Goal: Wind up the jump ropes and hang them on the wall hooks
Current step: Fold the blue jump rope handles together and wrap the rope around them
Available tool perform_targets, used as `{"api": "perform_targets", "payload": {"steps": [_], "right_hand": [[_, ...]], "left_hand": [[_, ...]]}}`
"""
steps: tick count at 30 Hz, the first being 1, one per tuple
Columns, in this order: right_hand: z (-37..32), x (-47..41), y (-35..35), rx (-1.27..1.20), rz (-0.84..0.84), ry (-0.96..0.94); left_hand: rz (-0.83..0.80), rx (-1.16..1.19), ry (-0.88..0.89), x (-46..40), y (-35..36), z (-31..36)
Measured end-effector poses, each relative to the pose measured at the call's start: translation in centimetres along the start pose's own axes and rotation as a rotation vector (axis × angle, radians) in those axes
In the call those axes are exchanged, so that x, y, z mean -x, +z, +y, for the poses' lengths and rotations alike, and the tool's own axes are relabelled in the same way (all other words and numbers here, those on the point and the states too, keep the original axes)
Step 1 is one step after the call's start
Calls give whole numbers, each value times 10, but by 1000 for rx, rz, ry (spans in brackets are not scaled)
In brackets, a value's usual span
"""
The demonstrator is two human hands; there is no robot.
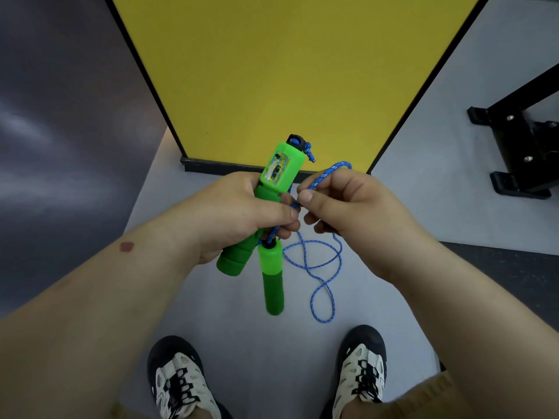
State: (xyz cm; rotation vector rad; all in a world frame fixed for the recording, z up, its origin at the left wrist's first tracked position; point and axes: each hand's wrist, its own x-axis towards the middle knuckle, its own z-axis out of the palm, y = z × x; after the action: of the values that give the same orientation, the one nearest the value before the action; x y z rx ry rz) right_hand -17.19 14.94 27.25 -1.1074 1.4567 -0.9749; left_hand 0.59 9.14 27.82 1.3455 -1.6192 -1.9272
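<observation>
A green jump-rope handle with a counter window [276, 172] points up and away, and my left hand [239, 213] grips its foam part. The second green handle [272, 279] hangs straight down just below that hand. My right hand [348, 207] pinches the blue-and-white cord [320, 179] between thumb and forefinger, close to the left thumb. A short loop of cord sticks up past my right fingers. The remaining cord [323, 285] dangles below in loose twisted loops above the floor. No wall hooks are in view.
A yellow panel [287, 80] with a black frame stands straight ahead on the grey floor. A dark wall runs along the left. The black metal base of a rack [523, 146] sits at the right. My two shoes [178, 379] show at the bottom.
</observation>
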Motion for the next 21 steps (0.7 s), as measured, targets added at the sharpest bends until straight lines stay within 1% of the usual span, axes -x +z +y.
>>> {"api": "perform_targets", "payload": {"steps": [2, 4, 6, 11, 13, 17, 21], "right_hand": [[-1, 1, 1, 4, 32, -39], [-2, 1, 1, -96, 58, -41], [-4, 0, 2, -239, 73, -9], [-10, -4, 2, -660, 90, 111], [-12, -5, -1, -776, 101, 136], [-12, -7, -2, -911, 146, 175], [-13, -11, -7, -1005, 189, 182]], "left_hand": [[17, -32, 10, -2, -2, -2], [49, -102, 10, -3, -4, -3], [64, -115, 5, -4, -5, -4], [1, -51, 13, -4, -5, -8], [-1, -13, 5, -3, -6, -8], [-30, 51, 17, -2, -6, -8], [-55, 27, 14, -2, -8, -11]]}}
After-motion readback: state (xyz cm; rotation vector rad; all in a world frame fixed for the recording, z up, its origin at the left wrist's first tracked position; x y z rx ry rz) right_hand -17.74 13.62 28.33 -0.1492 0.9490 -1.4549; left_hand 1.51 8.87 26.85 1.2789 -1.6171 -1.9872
